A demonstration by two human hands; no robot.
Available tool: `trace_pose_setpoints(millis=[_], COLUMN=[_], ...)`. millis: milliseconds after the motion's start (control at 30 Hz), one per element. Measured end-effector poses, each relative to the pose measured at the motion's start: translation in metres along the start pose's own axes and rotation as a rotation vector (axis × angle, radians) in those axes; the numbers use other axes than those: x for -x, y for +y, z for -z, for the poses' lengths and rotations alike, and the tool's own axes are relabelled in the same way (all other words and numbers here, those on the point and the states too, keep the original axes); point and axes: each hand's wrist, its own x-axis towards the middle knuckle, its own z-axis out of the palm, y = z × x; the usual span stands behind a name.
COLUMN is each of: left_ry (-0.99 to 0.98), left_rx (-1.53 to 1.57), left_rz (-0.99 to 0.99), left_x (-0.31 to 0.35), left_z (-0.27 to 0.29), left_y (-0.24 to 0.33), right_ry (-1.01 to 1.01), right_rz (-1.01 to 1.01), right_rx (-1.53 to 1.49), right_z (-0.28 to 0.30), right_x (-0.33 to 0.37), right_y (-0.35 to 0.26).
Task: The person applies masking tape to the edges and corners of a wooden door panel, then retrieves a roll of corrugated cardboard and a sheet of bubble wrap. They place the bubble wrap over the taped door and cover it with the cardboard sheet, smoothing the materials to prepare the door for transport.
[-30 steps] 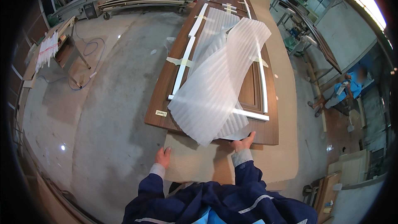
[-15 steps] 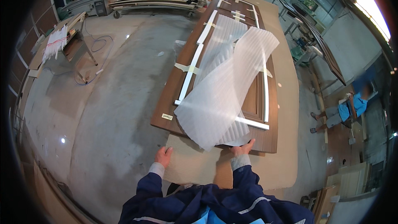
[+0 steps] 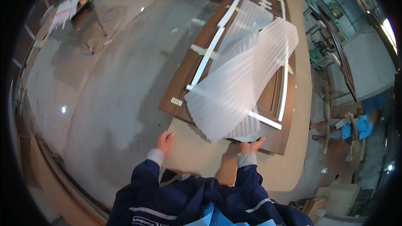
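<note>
- The right hand [image 3: 250, 145] lies at the near end of the door [image 3: 281, 141], fingers spread flat, touching the lower edge of the foam sheet [image 3: 238, 83]; whether it pinches the sheet cannot be told.
- The left hand [image 3: 164, 141] is open, fingers loosely curled, resting on the near left edge of the board [image 3: 197, 155] and holding nothing.
- The foam sheet is white, ribbed and translucent. It arches up over the door, its far end curled above the upper panels, its near end lying at the right hand.
- The door is dark brown and lies flat on the paler board, which shows past it on the near side and on the right.
- White strips [image 3: 206, 58] run along the door's frame on the left, on the right and across the near end, with pieces of tape [image 3: 202, 51] across the left one.
- A small pale label [image 3: 176, 101] sits on the door's near left corner.
- The board lies on a grey concrete floor [image 3: 109, 88].
- A person in blue [image 3: 356, 127] sits at the right, well apart from the door.
- A small table [image 3: 79, 10] with a striped thing on it stands at the far left.
</note>
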Motion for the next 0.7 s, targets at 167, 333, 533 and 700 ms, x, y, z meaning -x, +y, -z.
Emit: trace_pose_setpoints(millis=[167, 333, 533, 700], left_ry=[0.020, 0.043, 0.114, 0.131], left_rx=[-0.085, -0.063, 0.000, -0.070], left_rz=[0.016, 0.103, -0.011, -0.070], left_x=[-0.007, -0.025, -0.022, -0.009], left_z=[0.005, 0.032, 0.050, 0.055], left_y=[-0.019, -0.053, -0.051, -0.035], right_ry=[0.065, 0.147, 0.083, 0.105], right_rz=[-0.056, -0.097, -0.102, -0.088], right_rx=[0.000, 0.083, 0.034, 0.036], right_z=[-0.011, -0.028, -0.022, -0.009], right_x=[0.009, 0.023, 0.016, 0.008], right_y=[-0.007, -0.010, -0.008, 0.001])
